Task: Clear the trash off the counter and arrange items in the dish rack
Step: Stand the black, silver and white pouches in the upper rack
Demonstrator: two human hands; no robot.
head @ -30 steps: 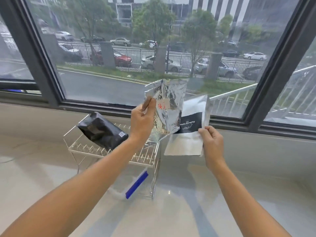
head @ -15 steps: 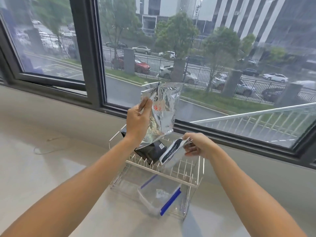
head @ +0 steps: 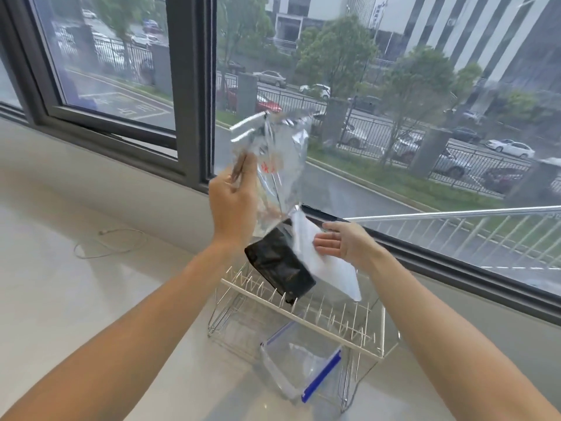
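Left hand [head: 233, 205] pinches silver foil bag [head: 273, 156] aloft; right hand [head: 343, 243], fingers spread flat, rests on white pouch [head: 331, 268] at black pouch's [head: 279, 265] 3 o'clock, atop wire dish rack [head: 303, 320].

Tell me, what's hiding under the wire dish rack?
Under the dish rack lies a clear zip bag with a blue strip, partly sticking out in front. Something pale shows inside the bag. The counter under the rack's far side is covered by the black pouch and white pouch.
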